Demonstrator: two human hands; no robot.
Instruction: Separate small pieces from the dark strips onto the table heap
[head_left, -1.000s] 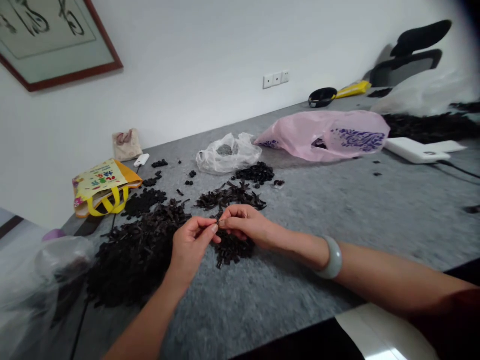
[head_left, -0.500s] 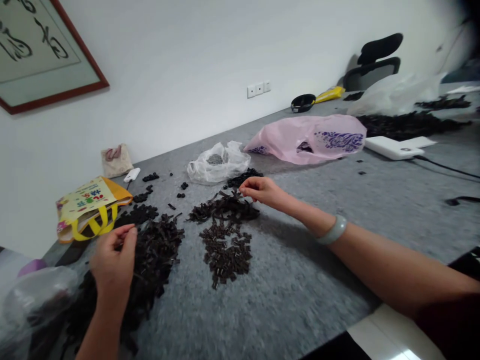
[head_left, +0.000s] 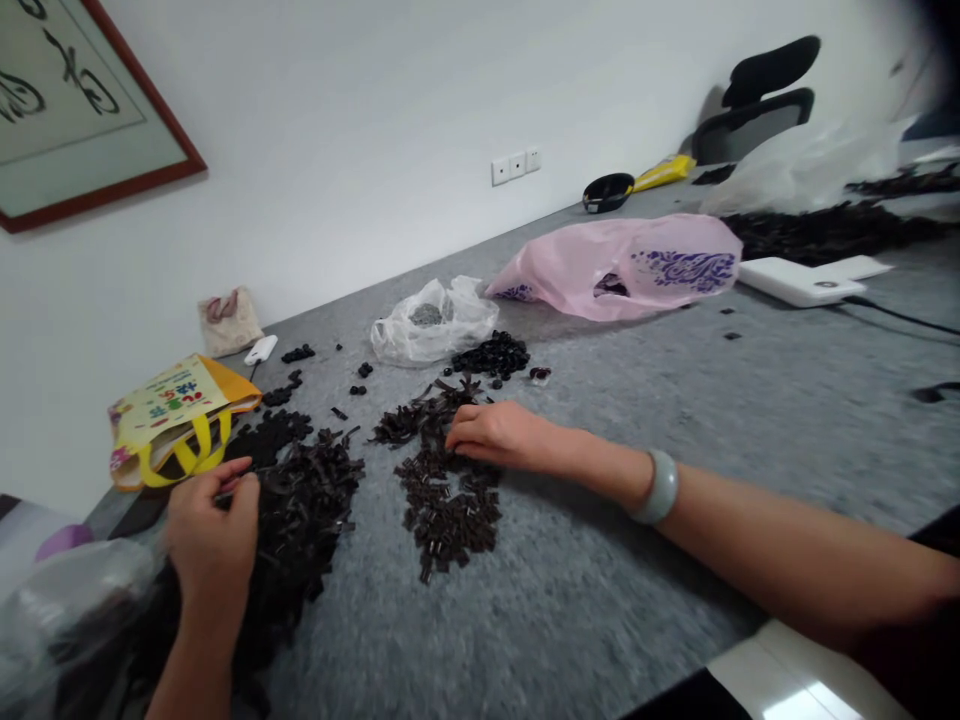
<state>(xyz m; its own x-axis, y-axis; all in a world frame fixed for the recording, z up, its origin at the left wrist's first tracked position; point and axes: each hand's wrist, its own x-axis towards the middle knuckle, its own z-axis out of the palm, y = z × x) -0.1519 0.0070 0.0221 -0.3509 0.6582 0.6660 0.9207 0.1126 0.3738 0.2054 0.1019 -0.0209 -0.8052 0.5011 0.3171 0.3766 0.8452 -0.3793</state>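
Observation:
My right hand [head_left: 499,436] is closed at the pile of dark strips [head_left: 405,420], just above a heap of small dark brown pieces [head_left: 450,510] on the grey table [head_left: 600,600]. Its fingertips point down and what they hold, if anything, is hidden. My left hand [head_left: 217,520] is over the left edge of a large heap of black strips [head_left: 311,510], thumb and forefinger brought together; anything between them is too small to make out. Beyond my right hand lies a pile of small black round pieces [head_left: 491,354].
A clear plastic bag [head_left: 435,325] and a pink bag [head_left: 555,265] lie farther back. At the left are a yellow paper bag [head_left: 169,405] and a translucent bag [head_left: 82,590]. A white device [head_left: 795,282] with a cable sits at the right.
My right hand has moved down and left from the far edge of the strips, uncovering the round pieces. My left hand has shifted slightly left and down.

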